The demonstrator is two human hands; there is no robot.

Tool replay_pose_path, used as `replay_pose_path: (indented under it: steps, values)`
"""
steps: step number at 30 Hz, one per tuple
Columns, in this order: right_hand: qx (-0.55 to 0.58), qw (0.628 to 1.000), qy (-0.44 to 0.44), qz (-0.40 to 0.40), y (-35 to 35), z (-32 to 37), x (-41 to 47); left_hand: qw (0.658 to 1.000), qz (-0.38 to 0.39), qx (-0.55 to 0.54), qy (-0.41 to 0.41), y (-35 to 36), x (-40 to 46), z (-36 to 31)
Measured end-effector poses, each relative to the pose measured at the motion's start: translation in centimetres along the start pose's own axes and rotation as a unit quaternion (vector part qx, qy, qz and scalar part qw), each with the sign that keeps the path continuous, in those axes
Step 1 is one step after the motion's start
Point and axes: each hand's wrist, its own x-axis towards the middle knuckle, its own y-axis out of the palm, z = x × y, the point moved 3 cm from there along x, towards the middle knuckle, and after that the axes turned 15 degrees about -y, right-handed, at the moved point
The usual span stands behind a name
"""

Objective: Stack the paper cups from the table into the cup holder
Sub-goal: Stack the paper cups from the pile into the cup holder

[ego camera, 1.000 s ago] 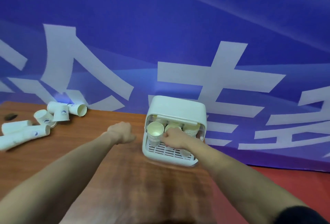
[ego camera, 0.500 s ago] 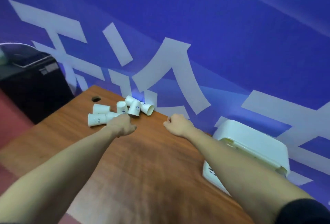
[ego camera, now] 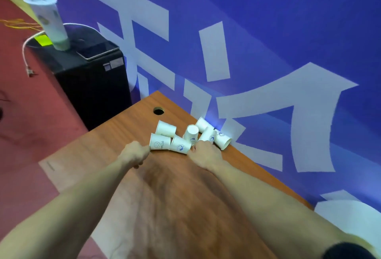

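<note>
Counting six paper cups (ego camera: pixel 188 136) beside both hands.

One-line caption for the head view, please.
Both bare hands, left hand and right hand, reach a cluster of white paper cups on the brown wooden table.

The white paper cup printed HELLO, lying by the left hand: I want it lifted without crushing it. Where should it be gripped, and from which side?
The white paper cup printed HELLO lies on its side, so probably pinch across its wall near the stiffer rim, coming from above; the left hand is at that end.
</note>
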Motion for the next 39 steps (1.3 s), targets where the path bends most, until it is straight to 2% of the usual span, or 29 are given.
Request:
replay_pose_path:
  steps: [4, 8, 12, 15, 19, 24, 29, 33, 39]
  values:
    - [-0.015, 1.000, 0.004, 0.010, 2.6, 0.8, 6.1, 0.988, 0.063, -0.132, -0.045, 0.8, 4.4, 0.1]
    - [-0.028, 0.999, 0.020, 0.007, 5.0, 1.0, 11.1, 0.967, 0.113, -0.209, -0.086, 1.9, 8.5, -0.3]
    - [-0.045, 0.998, 0.046, -0.021, 6.2, 0.7, 14.1, 0.950, 0.192, -0.197, -0.148, 3.3, 11.7, -0.6]
    - [-0.060, 0.997, 0.055, -0.006, 7.1, 0.5, 15.3, 0.935, 0.266, -0.152, -0.178, 4.8, 12.9, -0.8]
    - [-0.067, 0.996, 0.058, 0.013, 7.8, 0.0, 15.9, 0.920, 0.308, -0.142, -0.196, 6.7, 13.7, -1.0]
    - [-0.068, 0.996, 0.064, 0.011, 7.8, -0.8, 15.1, 0.921, 0.271, -0.209, -0.185, 7.9, 14.0, -1.3]
    - [-0.101, 0.992, 0.068, 0.016, 6.6, -1.4, 11.8, 0.954, 0.147, -0.235, -0.111, 6.2, 12.5, -1.2]
    - [-0.075, 0.993, 0.093, 0.017, 5.0, -2.6, 7.7, 0.984, 0.060, -0.170, -0.015, 4.9, 10.1, -1.4]
    - [-0.010, 0.991, 0.132, -0.004, 3.3, -5.0, -1.2, 0.993, 0.030, -0.046, 0.106, 4.8, 2.1, -1.6]
